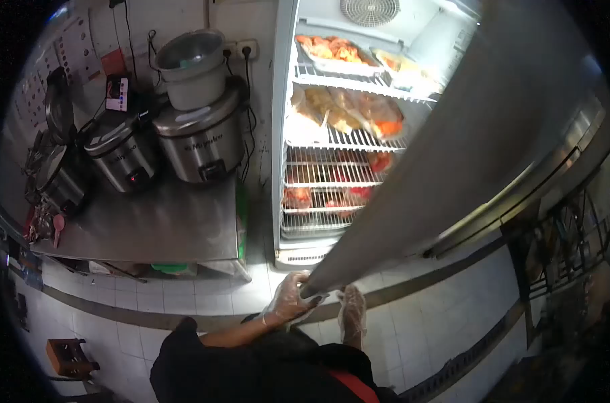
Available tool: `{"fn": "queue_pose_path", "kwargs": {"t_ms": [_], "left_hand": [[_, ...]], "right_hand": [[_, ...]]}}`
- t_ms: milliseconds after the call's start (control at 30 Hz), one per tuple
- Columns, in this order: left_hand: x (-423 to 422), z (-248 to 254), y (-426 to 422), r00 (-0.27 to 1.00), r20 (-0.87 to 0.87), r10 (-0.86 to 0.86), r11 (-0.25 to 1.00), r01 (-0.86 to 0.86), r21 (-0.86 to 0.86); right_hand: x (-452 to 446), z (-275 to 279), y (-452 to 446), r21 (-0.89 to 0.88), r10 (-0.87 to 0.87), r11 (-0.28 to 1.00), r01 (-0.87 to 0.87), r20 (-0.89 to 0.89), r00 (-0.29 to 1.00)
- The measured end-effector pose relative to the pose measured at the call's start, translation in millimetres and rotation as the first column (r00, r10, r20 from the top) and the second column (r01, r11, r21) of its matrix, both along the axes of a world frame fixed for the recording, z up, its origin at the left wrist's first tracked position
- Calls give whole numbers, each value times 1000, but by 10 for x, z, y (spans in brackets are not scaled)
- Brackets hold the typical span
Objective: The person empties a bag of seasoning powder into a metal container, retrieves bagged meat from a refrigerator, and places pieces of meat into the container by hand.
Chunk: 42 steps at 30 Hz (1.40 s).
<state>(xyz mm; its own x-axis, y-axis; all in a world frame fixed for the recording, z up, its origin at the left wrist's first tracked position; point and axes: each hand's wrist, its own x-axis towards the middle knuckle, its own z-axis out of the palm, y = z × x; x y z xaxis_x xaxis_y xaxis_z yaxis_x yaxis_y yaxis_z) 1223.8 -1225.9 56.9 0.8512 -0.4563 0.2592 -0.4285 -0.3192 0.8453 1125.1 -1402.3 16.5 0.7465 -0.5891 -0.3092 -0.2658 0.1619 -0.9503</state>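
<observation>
My left hand [290, 299], in a clear plastic glove, is closed around the near edge of the grey fridge door [412, 154]. On the door's other side my right hand [353, 314], gloved the same way, points upward with fingers that look stretched out. It is close to the door's outer face; whether it touches cannot be made out. The door stands open, baring a lit fridge [282, 168] with wire shelves. On the top shelf is a tray of orange food [335, 50]. Bagged food [348, 111] lies below it, and reddish packs [298, 198] sit lower down.
To the left, a steel table [157, 225] carries several rice cookers [200, 138], one with a grey pot [194, 77] on its lid. A pink scoop [58, 228] rests at its left end. A brown stool [69, 357] stands on the tiled floor. Dark racks [567, 235] are at right.
</observation>
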Motion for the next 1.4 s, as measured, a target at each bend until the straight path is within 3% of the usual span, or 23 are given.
{"fn": "queue_pose_path", "kwargs": {"t_ms": [33, 67, 100, 233, 300, 367, 467, 500, 533, 567, 600, 667, 767, 1000, 1267, 1333, 1367, 1400], "left_hand": [[-7, -177, 35, 992, -15, -128, 991, 128, 27], [-21, -214, -17, 982, 45, -181, 983, 181, 2], [40, -184, -52, 976, -3, -217, 976, 217, 11], [583, -537, -400, 943, -263, -203, 977, 179, -112], [987, -648, -634, 925, -376, -54, 996, 25, -83], [1483, -1023, -790, 970, -244, -22, 995, -2, -99], [2362, -1373, -1136, 992, -35, 119, 990, -116, 82], [2646, -1385, -1264, 990, 59, 128, 981, -135, 141], [2873, -1389, -1405, 973, -23, 231, 901, -205, 382], [3095, -1384, -1545, 946, -82, 313, 757, -197, 623], [3288, -1455, -1618, 928, -148, 342, 629, -109, 770], [3624, -1670, -1747, 920, -250, 303, 545, 47, 837], [3898, -1931, -1821, 917, -313, 246, 554, 133, 822], [4098, -2202, -1777, 882, -435, 180, 658, 221, 720], [3797, -2488, -1602, 845, -533, -40, 864, 297, 406], [3615, -2515, -1665, 876, -447, -179, 928, 301, 219], [3489, -2432, -1708, 876, -418, -243, 956, 288, 48], [3278, -2214, -1800, 773, -566, -288, 944, 128, -306]], "right_hand": [[-143, -55, -6, 20, -72, 997, 71, 25, 997], [-282, -93, -22, 48, -147, 988, 144, 64, 987], [-416, -159, -65, 102, -232, 970, 220, 124, 965], [-975, -399, -330, 328, -575, 812, 483, 305, 759], [-1187, -506, -507, 410, -688, 724, 554, 367, 626], [-1401, -611, -689, 465, -757, 654, 597, 416, 504], [-1707, -784, -1063, 531, -772, 628, 568, 516, 371], [-1905, -953, -1285, 524, -703, 707, 476, 599, 384], [-2130, -1229, -1622, 170, -612, 734, 658, 585, 531], [-2162, -1205, -1747, 107, -670, 653, 750, 544, 505], [-2121, -1090, -1822, 165, -748, 575, 801, 504, 432], [-2064, -869, -2046, 187, -819, 469, 863, 457, 346], [-2039, -735, -2243, 173, -866, 387, 906, 405, 292], [-1843, -614, -2212, 175, -910, 320, 931, 329, 251], [-1666, -625, -1992, 198, -930, 292, 936, 287, 229], [-1610, -607, -1914, 205, -936, 286, 936, 269, 228], [-1582, -616, -1882, 212, -937, 286, 935, 267, 226], [-1550, -623, -1857, 218, -938, 285, 933, 262, 226]]}}
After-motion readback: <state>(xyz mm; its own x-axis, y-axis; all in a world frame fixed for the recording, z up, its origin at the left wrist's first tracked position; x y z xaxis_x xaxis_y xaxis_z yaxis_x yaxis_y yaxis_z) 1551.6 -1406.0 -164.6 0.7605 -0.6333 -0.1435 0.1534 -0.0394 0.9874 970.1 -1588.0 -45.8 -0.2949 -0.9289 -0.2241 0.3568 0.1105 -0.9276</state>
